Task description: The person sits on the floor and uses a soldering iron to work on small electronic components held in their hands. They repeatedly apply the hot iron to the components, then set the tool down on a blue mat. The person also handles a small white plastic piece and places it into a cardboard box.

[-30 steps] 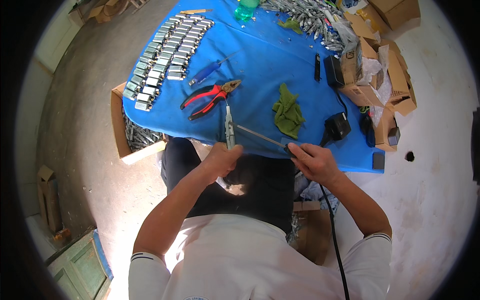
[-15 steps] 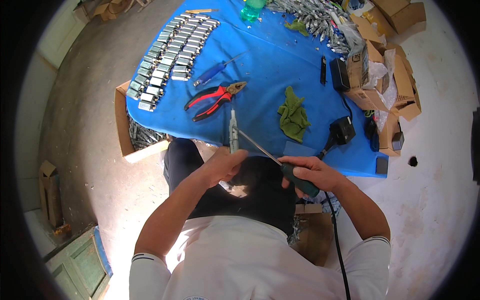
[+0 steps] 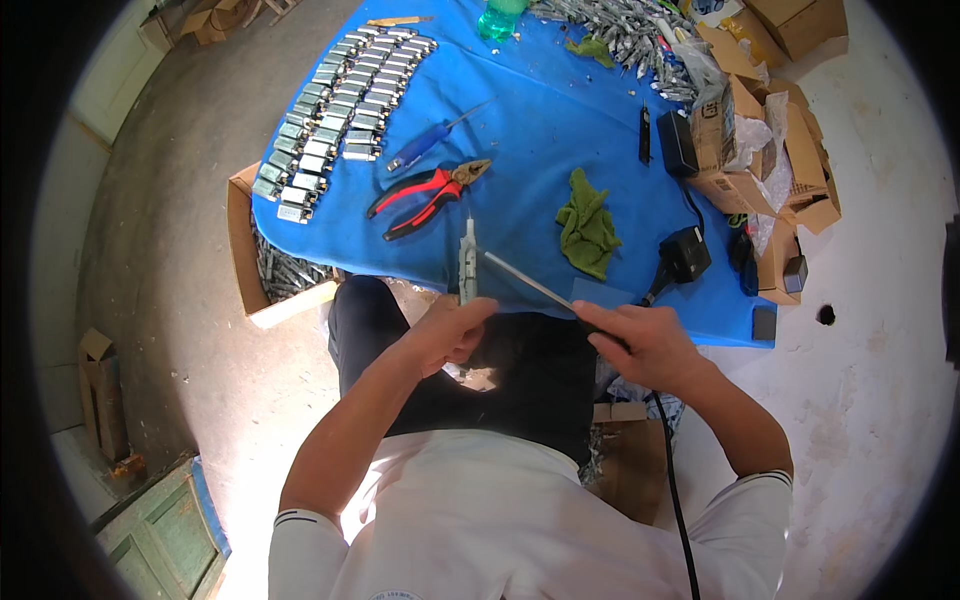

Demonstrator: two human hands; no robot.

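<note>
My left hand [image 3: 452,330] is closed around the lower end of a slim grey metal piece [image 3: 467,268], which points up and away from me above the table's near edge. In my right hand [image 3: 648,345] is a screwdriver [image 3: 532,282], its handle mostly covered by my fingers. The shaft slants left, and its tip stands just beside the grey piece, seemingly a little apart from it. Just beyond the grey piece, red-and-black pliers [image 3: 425,200] lie with handles spread. A blue-handled screwdriver [image 3: 425,145] rests behind them.
Rows of small metal parts [image 3: 320,150] line the left of the blue-covered table [image 3: 520,150]. A green cloth [image 3: 588,228] and a black plug-like device [image 3: 684,255] lie to the right. Cardboard boxes [image 3: 735,150] and a heap of grey parts [image 3: 640,45] stand farther back.
My right hand has shifted right and slightly up, drawing the screwdriver tip back from the grey metal piece; its grip has turned over the handle. My left hand has barely moved.
</note>
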